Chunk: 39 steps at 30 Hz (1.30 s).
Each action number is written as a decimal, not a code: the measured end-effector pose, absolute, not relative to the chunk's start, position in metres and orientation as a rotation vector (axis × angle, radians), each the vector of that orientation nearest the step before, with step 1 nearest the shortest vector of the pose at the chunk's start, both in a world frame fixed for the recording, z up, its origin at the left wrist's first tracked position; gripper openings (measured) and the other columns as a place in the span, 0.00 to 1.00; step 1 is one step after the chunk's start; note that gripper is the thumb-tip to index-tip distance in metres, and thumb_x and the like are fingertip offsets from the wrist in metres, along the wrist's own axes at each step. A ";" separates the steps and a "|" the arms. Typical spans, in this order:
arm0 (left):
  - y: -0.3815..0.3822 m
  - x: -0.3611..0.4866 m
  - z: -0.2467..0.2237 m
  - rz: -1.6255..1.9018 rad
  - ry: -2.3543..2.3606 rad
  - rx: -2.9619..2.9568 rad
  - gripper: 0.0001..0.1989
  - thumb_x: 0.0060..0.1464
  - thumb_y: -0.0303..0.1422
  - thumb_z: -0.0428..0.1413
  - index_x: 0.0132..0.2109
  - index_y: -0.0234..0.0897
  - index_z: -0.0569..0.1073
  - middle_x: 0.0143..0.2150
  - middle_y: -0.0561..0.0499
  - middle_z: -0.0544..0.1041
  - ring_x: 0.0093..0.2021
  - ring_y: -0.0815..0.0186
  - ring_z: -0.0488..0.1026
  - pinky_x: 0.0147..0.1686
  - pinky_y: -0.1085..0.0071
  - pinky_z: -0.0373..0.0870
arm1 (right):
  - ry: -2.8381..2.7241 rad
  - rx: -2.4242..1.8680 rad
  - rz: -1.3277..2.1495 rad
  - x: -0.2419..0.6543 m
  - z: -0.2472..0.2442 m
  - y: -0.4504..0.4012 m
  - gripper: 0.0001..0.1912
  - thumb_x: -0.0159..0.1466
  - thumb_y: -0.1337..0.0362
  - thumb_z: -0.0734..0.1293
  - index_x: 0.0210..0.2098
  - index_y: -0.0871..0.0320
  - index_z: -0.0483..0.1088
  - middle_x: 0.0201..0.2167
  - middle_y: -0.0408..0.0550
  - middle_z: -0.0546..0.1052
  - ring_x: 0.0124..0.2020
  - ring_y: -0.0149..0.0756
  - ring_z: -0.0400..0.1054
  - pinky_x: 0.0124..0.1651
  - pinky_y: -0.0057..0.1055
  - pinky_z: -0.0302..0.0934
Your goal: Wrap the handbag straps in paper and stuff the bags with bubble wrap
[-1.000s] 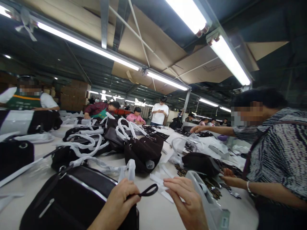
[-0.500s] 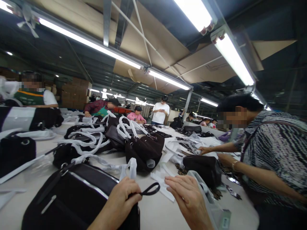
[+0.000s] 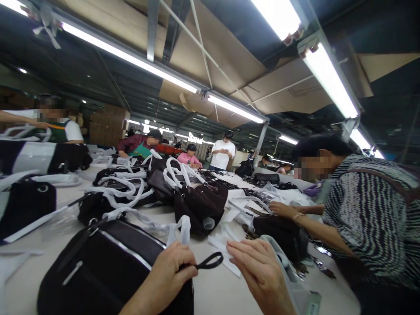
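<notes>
A large black handbag lies in front of me, with silver zip lines and a handle wrapped in white paper. At its right end my left hand is closed, thumb and fingers pinching a thin black strap loop that sticks out to the right. My right hand is just right of the loop, apart from it, its fingers stretched out and side by side. Nothing shows in that hand, though its palm side is partly hidden. A pale plastic bin stands close behind my right wrist.
More black bags with white-wrapped handles crowd the table ahead and to the left. On the right a co-worker in a patterned top handles another dark bag. Metal hardware lies near them. Other people stand farther back.
My view has shifted slightly, so the scene sits a little to the right. Both my hands keep almost the same pose. The right-hand co-worker's arms have moved over the bag.
</notes>
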State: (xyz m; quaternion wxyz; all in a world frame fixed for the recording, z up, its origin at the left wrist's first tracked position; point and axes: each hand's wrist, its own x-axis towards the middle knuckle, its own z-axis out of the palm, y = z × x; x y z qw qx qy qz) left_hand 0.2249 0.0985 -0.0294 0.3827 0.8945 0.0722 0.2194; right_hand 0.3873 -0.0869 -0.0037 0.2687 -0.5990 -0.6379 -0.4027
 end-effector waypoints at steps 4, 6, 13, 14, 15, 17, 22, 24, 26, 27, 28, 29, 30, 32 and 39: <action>0.099 0.224 -0.029 0.566 0.165 2.277 0.08 0.52 0.26 0.55 0.25 0.38 0.68 0.31 0.53 0.74 0.41 0.62 0.68 0.43 0.69 0.58 | -1.841 -1.609 -1.076 0.388 0.000 -0.087 0.10 0.68 0.66 0.65 0.44 0.51 0.78 0.42 0.45 0.83 0.42 0.39 0.77 0.45 0.38 0.65; 0.098 0.224 -0.028 0.562 0.175 2.286 0.08 0.52 0.26 0.55 0.25 0.38 0.69 0.32 0.53 0.74 0.41 0.61 0.68 0.43 0.68 0.58 | -1.894 -1.601 -1.056 0.389 0.002 -0.087 0.10 0.68 0.65 0.65 0.44 0.50 0.78 0.41 0.45 0.84 0.42 0.39 0.77 0.47 0.38 0.65; 0.091 0.223 -0.027 0.573 0.302 2.361 0.08 0.52 0.26 0.56 0.26 0.38 0.70 0.31 0.52 0.75 0.41 0.60 0.69 0.41 0.67 0.57 | -2.043 -1.590 -1.004 0.392 0.017 -0.092 0.10 0.69 0.63 0.65 0.46 0.48 0.77 0.41 0.43 0.84 0.42 0.36 0.78 0.50 0.36 0.65; 0.090 0.223 -0.027 0.574 0.311 2.374 0.08 0.52 0.26 0.56 0.26 0.38 0.70 0.31 0.52 0.75 0.41 0.60 0.69 0.40 0.67 0.57 | -2.067 -1.588 -1.012 0.392 0.019 -0.093 0.10 0.69 0.64 0.65 0.46 0.49 0.77 0.42 0.42 0.84 0.42 0.35 0.78 0.50 0.35 0.65; 0.090 0.223 -0.027 0.572 0.316 2.388 0.08 0.52 0.26 0.56 0.26 0.38 0.70 0.31 0.52 0.75 0.41 0.60 0.69 0.40 0.67 0.57 | -2.087 -1.588 -1.014 0.392 0.020 -0.093 0.10 0.69 0.64 0.65 0.46 0.49 0.77 0.42 0.42 0.84 0.42 0.35 0.78 0.50 0.35 0.66; 0.089 0.224 -0.027 0.573 0.320 2.414 0.08 0.53 0.25 0.56 0.26 0.38 0.70 0.31 0.52 0.75 0.41 0.60 0.69 0.40 0.67 0.57 | -2.097 -1.594 -0.993 0.391 0.020 -0.094 0.10 0.70 0.64 0.64 0.45 0.49 0.77 0.42 0.42 0.83 0.43 0.35 0.78 0.50 0.35 0.66; 0.088 0.223 -0.026 0.586 0.348 2.426 0.08 0.53 0.26 0.55 0.26 0.38 0.71 0.32 0.52 0.75 0.41 0.60 0.69 0.40 0.66 0.57 | -2.062 -1.638 -0.897 0.388 0.011 -0.093 0.12 0.70 0.63 0.64 0.50 0.46 0.76 0.44 0.43 0.83 0.44 0.36 0.78 0.54 0.36 0.66; 0.088 0.223 -0.026 0.591 0.357 2.430 0.08 0.54 0.27 0.55 0.27 0.38 0.72 0.32 0.53 0.75 0.41 0.60 0.69 0.40 0.66 0.58 | -2.064 -1.628 -0.899 0.386 0.009 -0.092 0.13 0.70 0.64 0.64 0.51 0.47 0.75 0.44 0.44 0.83 0.45 0.36 0.78 0.55 0.36 0.66; 0.087 0.223 -0.027 0.592 0.357 2.439 0.08 0.54 0.27 0.55 0.27 0.38 0.72 0.32 0.53 0.75 0.41 0.61 0.68 0.40 0.66 0.57 | -2.076 -1.637 -0.896 0.385 0.008 -0.093 0.13 0.70 0.64 0.64 0.52 0.47 0.75 0.45 0.44 0.83 0.45 0.36 0.78 0.56 0.36 0.65; 0.087 0.223 -0.027 0.590 0.357 2.444 0.08 0.54 0.27 0.55 0.27 0.38 0.72 0.32 0.53 0.75 0.41 0.61 0.68 0.40 0.66 0.57 | -2.087 -1.658 -0.882 0.384 0.009 -0.093 0.13 0.70 0.64 0.63 0.51 0.47 0.74 0.46 0.43 0.82 0.46 0.36 0.77 0.56 0.36 0.65; 0.087 0.223 -0.028 0.587 0.356 2.450 0.08 0.55 0.27 0.55 0.27 0.38 0.72 0.32 0.53 0.75 0.41 0.61 0.68 0.40 0.66 0.57 | -2.101 -1.683 -0.859 0.383 0.010 -0.094 0.13 0.71 0.64 0.63 0.51 0.48 0.75 0.46 0.43 0.82 0.46 0.36 0.77 0.56 0.36 0.66; 0.086 0.224 -0.029 0.588 0.356 2.455 0.08 0.55 0.26 0.55 0.27 0.38 0.72 0.33 0.53 0.75 0.42 0.61 0.68 0.40 0.66 0.57 | -2.108 -1.714 -0.829 0.382 0.011 -0.095 0.12 0.71 0.64 0.63 0.51 0.48 0.75 0.46 0.43 0.82 0.46 0.36 0.77 0.54 0.34 0.67; 0.086 0.224 -0.029 0.587 0.358 2.459 0.08 0.55 0.26 0.55 0.27 0.38 0.72 0.33 0.53 0.75 0.42 0.61 0.68 0.40 0.66 0.57 | -2.110 -1.749 -0.789 0.380 0.012 -0.095 0.12 0.71 0.63 0.63 0.50 0.49 0.75 0.46 0.44 0.82 0.44 0.36 0.78 0.52 0.33 0.68; 0.087 0.224 -0.030 0.586 0.367 2.465 0.08 0.55 0.27 0.55 0.27 0.38 0.72 0.33 0.52 0.76 0.42 0.60 0.68 0.40 0.66 0.57 | -2.085 -1.801 -0.685 0.375 0.015 -0.095 0.11 0.71 0.62 0.63 0.49 0.50 0.76 0.47 0.45 0.82 0.41 0.35 0.78 0.45 0.29 0.70; 0.087 0.223 -0.029 0.612 0.337 2.469 0.07 0.55 0.26 0.56 0.29 0.38 0.73 0.33 0.53 0.75 0.43 0.60 0.68 0.41 0.66 0.58 | -1.798 -1.948 -0.247 0.360 0.013 -0.083 0.13 0.62 0.60 0.72 0.46 0.53 0.79 0.39 0.45 0.83 0.37 0.40 0.78 0.38 0.27 0.70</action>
